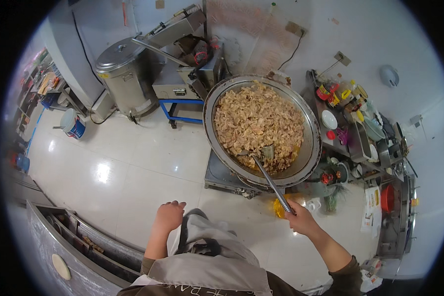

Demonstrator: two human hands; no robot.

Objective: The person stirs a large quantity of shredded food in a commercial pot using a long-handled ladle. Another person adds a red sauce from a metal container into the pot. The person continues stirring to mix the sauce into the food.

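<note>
A wide metal wok (314,148) on a burner stand is heaped with chopped, cooked-looking pieces of food (259,114), with yellowish oil at its lower right. My right hand (300,219) grips the end of a long metal-handled ladle (270,179). The ladle's head lies partly buried in the food near the wok's near side. My left hand (171,215) hangs beside the grey apron (214,266), away from the wok, and holds nothing that I can see; its fingers are loosely curled.
A tall lidded steel pot (127,87) and a steel machine on a blue frame (181,120) stand at upper left. A bucket (73,124) stands on the floor. At right, a shelf holds bottles and a white bowl (329,119). A yellow oil container (280,207) sits below the wok.
</note>
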